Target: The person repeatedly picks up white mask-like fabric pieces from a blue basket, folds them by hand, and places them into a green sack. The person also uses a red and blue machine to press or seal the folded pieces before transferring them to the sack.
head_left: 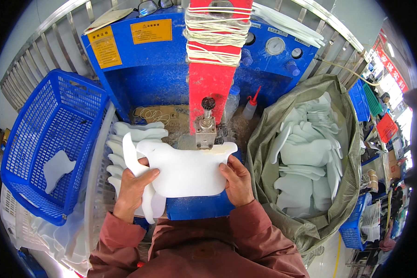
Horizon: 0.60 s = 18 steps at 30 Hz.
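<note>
Both hands hold a white shaped sheet (190, 171) with a wavy outline, its far edge under the metal head (205, 132) of a red-armed machine. My left hand (133, 187) grips its left side, thumb on top. A second white piece (131, 155), seen narrow and curved, also lies in that hand's grasp. At the right side, my right hand (238, 180) pinches the sheet's edge between thumb and fingers. Whether the metal head touches the sheet, I cannot tell. Left of it lies a row of similar overlapping white pieces (141, 133).
A blue basket (81, 153) at the left contains one white piece. On the right, a grey-green sack (259, 162) holds many white pieces. The blue machine body (153, 60) carries gauges; a red-tipped bottle (250, 109) stands below them. Cord (217, 28) wraps the red arm.
</note>
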### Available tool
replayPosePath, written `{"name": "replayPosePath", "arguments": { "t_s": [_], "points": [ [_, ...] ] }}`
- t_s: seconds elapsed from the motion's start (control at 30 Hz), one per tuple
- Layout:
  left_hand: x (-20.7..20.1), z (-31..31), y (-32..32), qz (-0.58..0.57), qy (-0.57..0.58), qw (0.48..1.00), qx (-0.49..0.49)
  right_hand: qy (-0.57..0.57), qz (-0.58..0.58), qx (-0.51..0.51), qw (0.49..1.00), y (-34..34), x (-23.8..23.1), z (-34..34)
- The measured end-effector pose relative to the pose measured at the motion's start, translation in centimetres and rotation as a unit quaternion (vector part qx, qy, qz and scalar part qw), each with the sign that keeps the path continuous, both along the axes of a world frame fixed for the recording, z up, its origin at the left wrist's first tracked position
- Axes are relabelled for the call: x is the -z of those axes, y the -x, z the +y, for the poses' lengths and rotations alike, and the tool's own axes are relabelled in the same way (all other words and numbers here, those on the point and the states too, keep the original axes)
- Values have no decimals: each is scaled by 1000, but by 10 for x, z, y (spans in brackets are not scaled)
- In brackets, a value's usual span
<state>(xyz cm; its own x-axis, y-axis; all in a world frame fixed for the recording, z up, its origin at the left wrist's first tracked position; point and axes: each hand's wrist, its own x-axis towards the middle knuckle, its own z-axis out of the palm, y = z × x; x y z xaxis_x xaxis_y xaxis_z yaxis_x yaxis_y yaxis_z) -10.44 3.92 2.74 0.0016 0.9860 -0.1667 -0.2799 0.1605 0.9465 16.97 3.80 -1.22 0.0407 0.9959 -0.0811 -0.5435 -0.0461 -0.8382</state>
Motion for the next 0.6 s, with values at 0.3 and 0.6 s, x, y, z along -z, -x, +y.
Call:
{"name": "replayPosePath", "arguments": {
  "t_s": [0.3,0.6],
  "points": [
    [4,16,-16,-3,-1,1000,28,-20,-2,10,1000,-18,-5,4],
    [3,31,-12,3,0,1000,11,-18,-27,1,999,-17,-4,24]
  ]
}}
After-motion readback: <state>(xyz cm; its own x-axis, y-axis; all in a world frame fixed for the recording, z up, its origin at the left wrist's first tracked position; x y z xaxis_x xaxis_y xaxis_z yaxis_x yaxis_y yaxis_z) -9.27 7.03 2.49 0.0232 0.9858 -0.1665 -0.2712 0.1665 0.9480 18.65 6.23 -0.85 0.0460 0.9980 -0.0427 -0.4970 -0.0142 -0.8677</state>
